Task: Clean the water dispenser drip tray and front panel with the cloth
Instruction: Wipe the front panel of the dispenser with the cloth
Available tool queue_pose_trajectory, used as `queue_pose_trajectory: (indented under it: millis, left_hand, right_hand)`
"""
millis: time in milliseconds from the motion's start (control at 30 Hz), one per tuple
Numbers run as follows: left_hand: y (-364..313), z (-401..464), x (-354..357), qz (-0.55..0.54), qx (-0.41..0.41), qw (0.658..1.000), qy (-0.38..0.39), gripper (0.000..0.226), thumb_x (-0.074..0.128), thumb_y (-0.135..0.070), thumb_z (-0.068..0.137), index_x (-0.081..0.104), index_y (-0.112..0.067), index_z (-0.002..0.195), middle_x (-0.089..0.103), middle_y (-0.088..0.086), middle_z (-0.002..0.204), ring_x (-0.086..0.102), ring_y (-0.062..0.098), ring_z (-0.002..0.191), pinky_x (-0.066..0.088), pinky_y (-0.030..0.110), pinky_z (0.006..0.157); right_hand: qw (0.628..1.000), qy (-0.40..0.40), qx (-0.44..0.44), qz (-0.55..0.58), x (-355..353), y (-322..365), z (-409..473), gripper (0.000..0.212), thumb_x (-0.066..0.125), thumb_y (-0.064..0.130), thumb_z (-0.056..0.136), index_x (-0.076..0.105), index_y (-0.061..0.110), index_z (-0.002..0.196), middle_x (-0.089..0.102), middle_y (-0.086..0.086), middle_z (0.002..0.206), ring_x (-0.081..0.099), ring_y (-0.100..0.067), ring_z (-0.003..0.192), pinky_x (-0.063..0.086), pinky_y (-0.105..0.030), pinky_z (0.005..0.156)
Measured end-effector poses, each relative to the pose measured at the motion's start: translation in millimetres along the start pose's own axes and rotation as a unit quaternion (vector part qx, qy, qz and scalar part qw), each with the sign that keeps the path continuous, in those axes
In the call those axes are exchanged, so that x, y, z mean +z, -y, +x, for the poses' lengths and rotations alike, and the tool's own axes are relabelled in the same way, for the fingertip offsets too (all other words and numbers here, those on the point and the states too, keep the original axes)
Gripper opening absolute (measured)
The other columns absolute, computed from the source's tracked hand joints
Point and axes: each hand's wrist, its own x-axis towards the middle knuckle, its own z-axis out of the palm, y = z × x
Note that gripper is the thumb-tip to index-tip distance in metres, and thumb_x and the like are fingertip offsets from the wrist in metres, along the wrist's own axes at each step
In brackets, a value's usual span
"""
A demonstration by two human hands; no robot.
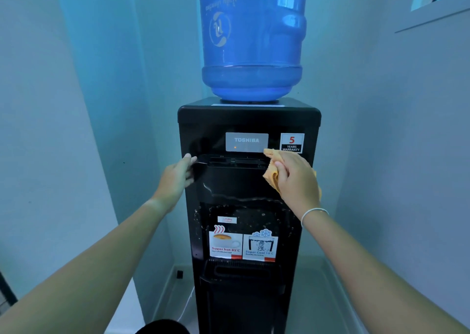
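Wiping the front panel, judging by the pose: right hand (pixel 296 178) bunched around one orange cloth (pixel 271 167), pressed on the glossy black dispenser front (pixel 236 183) beside the tap recess. Left hand (pixel 178 178) curled on the cabinet's edge, bracing. Next: sweep leftward, then down to the one black slotted drip tray (pixel 241 270), well below both hands. One blue bottle (pixel 251 38) above; two temperature stickers (pixel 225 243) below.

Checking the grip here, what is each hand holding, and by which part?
The right hand grips the orange cloth, bunched under its fingers. The left hand holds the dispenser by its left front edge.
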Motion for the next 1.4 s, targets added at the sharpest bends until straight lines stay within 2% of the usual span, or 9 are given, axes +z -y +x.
queue_pose_trajectory:
  millis: [100, 200, 367, 500, 700, 800, 933, 1100, 1400]
  left_hand:
    - [-0.5, -4.7, 2.8, -0.018, 0.0, 1.0, 0.0, 0.029, 0.039, -0.027, 0.1, 0.058, -0.013, 0.115, 0.058, -0.001, 0.114, 0.054, 0.015, 0.111, 0.041, 0.03, 0.099]
    - [1.0, -4.9, 1.1, -0.017, 0.001, 1.0, -0.001, 0.037, 0.04, -0.026, 0.099, 0.052, -0.008, 0.13, 0.054, 0.004, 0.121, 0.051, 0.018, 0.116, 0.042, 0.029, 0.096]
    - [10.1, -3.6, 1.7, -0.032, 0.021, 0.999, -0.003, 0.025, 0.038, -0.026, 0.1, 0.053, -0.02, 0.119, 0.056, 0.004, 0.12, 0.053, 0.018, 0.116, 0.042, 0.03, 0.099]
    - [15.9, 0.6, -1.7, -0.018, 0.024, 1.0, -0.005, 0.043, 0.031, -0.03, 0.102, 0.047, -0.01, 0.136, 0.051, 0.009, 0.135, 0.049, 0.021, 0.124, 0.042, 0.033, 0.1]
    - [19.7, 4.6, -7.3, -0.032, 0.006, 0.999, 0.007, 0.051, 0.022, -0.04, 0.102, 0.048, -0.012, 0.136, 0.049, 0.009, 0.139, 0.049, 0.021, 0.124, 0.041, 0.039, 0.104]
    - [21.8, 6.0, -11.6, -0.044, 0.003, 0.999, 0.016, 0.054, 0.021, -0.043, 0.101, 0.051, -0.012, 0.133, 0.053, 0.009, 0.134, 0.052, 0.022, 0.122, 0.044, 0.038, 0.1]
    - [20.2, 8.4, -14.4, -0.052, 0.002, 0.998, 0.02, 0.055, 0.021, -0.044, 0.1, 0.056, -0.012, 0.128, 0.061, 0.005, 0.117, 0.058, 0.019, 0.108, 0.046, 0.033, 0.095]
    - [19.6, 14.3, -25.2, -0.026, -0.005, 0.999, 0.026, 0.058, 0.017, -0.05, 0.099, 0.062, -0.018, 0.117, 0.062, 0.006, 0.116, 0.061, 0.018, 0.106, 0.043, 0.032, 0.097]
    - [40.1, 13.4, -44.5, -0.005, -0.026, 0.999, -0.02, 0.059, 0.021, -0.047, 0.1, 0.056, -0.01, 0.128, 0.061, 0.007, 0.12, 0.061, 0.023, 0.105, 0.045, 0.034, 0.096]
  right_hand:
    - [0.997, -0.021, 0.01, 0.078, -1.7, -0.3, -6.0, 0.028, 0.045, 0.013, 0.094, 0.062, 0.012, 0.116, 0.06, 0.001, 0.124, 0.049, -0.014, 0.119, 0.034, -0.018, 0.098]
    - [0.993, -0.039, 0.021, 0.11, 3.1, -10.6, -20.4, 0.038, 0.046, 0.011, 0.094, 0.051, 0.015, 0.132, 0.046, 0.007, 0.141, 0.04, -0.01, 0.132, 0.028, -0.018, 0.108]
    - [0.989, -0.113, -0.044, 0.08, 25.2, -26.2, -41.5, 0.042, 0.043, 0.013, 0.094, 0.043, 0.012, 0.136, 0.031, 0.009, 0.147, 0.029, -0.015, 0.138, 0.027, -0.016, 0.111]
    - [0.991, -0.093, -0.095, 0.02, 50.7, -46.8, -66.4, 0.042, 0.033, 0.021, 0.098, 0.035, 0.016, 0.14, 0.007, 0.021, 0.155, 0.006, -0.013, 0.145, 0.022, -0.036, 0.116]
    - [0.973, -0.028, -0.156, -0.169, 77.0, -55.4, -97.1, 0.046, 0.015, 0.029, 0.102, 0.011, 0.027, 0.148, -0.01, 0.014, 0.157, -0.009, -0.016, 0.146, -0.002, -0.036, 0.119]
    - [0.965, -0.027, -0.161, -0.204, 83.4, -37.3, -90.5, 0.044, 0.02, 0.027, 0.101, 0.019, 0.021, 0.144, -0.01, 0.013, 0.157, -0.008, -0.018, 0.146, -0.005, -0.037, 0.118]
    - [0.949, -0.01, -0.228, -0.218, 99.8, 2.0, -78.9, 0.058, 0.041, 0.02, 0.089, 0.022, 0.023, 0.144, 0.019, 0.009, 0.151, -0.002, -0.018, 0.146, -0.007, -0.036, 0.118]
    - [0.922, 0.006, -0.296, -0.25, 123.2, 42.3, -65.7, 0.058, 0.037, 0.016, 0.086, 0.028, 0.021, 0.144, 0.032, 0.009, 0.15, 0.011, -0.02, 0.142, -0.001, -0.038, 0.117]
    - [0.876, 0.004, -0.35, -0.331, 103.1, 17.1, -62.9, 0.063, 0.024, 0.013, 0.087, 0.011, 0.023, 0.148, 0.008, 0.013, 0.155, -0.009, -0.018, 0.144, -0.009, -0.039, 0.118]
